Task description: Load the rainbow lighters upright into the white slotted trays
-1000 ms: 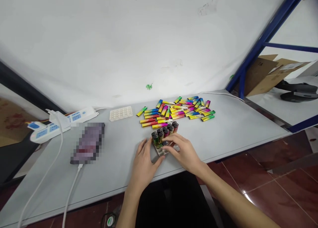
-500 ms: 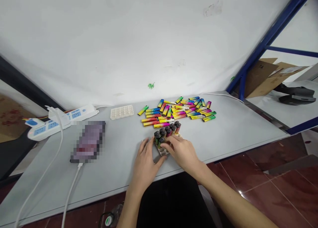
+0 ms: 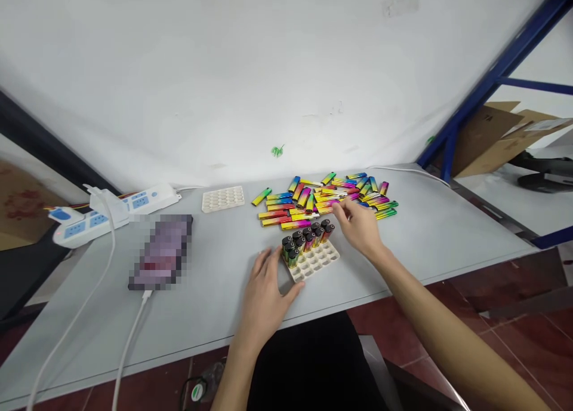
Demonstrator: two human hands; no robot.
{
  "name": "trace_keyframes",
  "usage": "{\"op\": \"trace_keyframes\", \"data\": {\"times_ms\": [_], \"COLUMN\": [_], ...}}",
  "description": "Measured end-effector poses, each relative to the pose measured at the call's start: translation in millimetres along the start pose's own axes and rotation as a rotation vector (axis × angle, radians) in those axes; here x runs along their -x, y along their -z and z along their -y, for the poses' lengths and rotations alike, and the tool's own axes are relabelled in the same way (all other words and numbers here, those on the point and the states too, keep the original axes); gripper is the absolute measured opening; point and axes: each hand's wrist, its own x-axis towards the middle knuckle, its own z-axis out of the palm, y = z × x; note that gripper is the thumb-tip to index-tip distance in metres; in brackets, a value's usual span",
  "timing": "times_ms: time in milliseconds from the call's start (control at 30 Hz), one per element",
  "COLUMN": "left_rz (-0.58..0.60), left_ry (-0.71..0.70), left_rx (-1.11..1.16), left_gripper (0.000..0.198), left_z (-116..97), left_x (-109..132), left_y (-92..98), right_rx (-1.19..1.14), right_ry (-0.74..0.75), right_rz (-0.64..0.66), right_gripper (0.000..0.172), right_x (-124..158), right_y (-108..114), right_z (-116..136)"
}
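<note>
1. Lighters (image 3: 324,197) lie heaped at twelve o'clock on my tabletop (image 3: 430,232); right hand (image 3: 358,227) reaches there, fingers apart, empty.
2. Left hand (image 3: 264,288) rests flat, touching the tray (image 3: 313,258).
3. I judge a careless sleeve could topple the upright lighters (image 3: 307,238).

Grey surface (image 3: 425,244) set against a white wall. Lying on it: a heap of rainbow-coloured lighters (image 3: 329,199) at the rear centre; a cream grid tray (image 3: 313,260) near the front edge, with upright lighters in its rear slots; a second, unfilled tray (image 3: 222,198); white power strips (image 3: 111,211); a phone (image 3: 162,252) with a white cable (image 3: 129,345).
</note>
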Motion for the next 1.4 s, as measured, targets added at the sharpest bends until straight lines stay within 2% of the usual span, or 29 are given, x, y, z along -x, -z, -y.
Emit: {"op": "trace_keyframes", "data": {"times_ms": [67, 133, 267, 367, 467, 667, 733, 833, 933, 1033, 1200, 1400], "left_rz": [0.005, 0.012, 0.017, 0.001, -0.007, 0.001, 0.000, -0.007, -0.009, -0.002, 0.016, 0.016], "left_ry": [0.014, 0.033, 0.063, 0.044, 0.041, 0.088, 0.099, 0.096, 0.095, 0.107, 0.132, 0.149], "left_rx": [-0.006, -0.020, -0.049, -0.065, -0.074, -0.069, -0.072, -0.080, -0.089, -0.090, -0.081, -0.078], "left_gripper": [0.070, 0.071, 0.072, 0.069, 0.068, 0.070, 0.071, 0.070, 0.070, 0.070, 0.070, 0.071], "left_z": [0, -1, -2, -1, -1, -3, -3, -3, -3, -5, -7, -8], "left_x": [0, -1, -1, -2, -2, 0, 0, 1, 1, 0, -1, 1], "left_y": [0.2, 0.5, 0.2, -0.1, 0.3, 0.9, 0.3, -0.6, -0.2, 1.2, 2.4, 2.8], "right_rx": [-0.026, -0.009, 0.126, 0.185, 0.206, 0.119, -0.008, -0.261, -0.560, -0.813, -0.977, -1.187], "right_ry": [0.057, 0.175, 0.323, 0.347, 0.336, 0.322, 0.272, 0.073, -0.138, -0.242, -0.324, -0.478], "right_rz": [0.044, 0.099, 0.153, 0.180, 0.183, 0.110, 0.042, -0.033, -0.049, -0.047, -0.088, -0.042], "right_gripper": [0.035, 0.030, 0.041, 0.045, 0.040, 0.032, 0.032, 0.032, 0.034, 0.034, 0.032, 0.033], "right_x": [-16, -26, -30, -27, -27, -22, -19, -16, -17, -22, -26, -27], "right_y": [-10, -21, -38, -44, -47, -45, -42, -37, -33, -31, -34, -30], "right_z": [-13, -22, -27, -25, -22, -23, -24, -24, -25, -27, -29, -26]}}
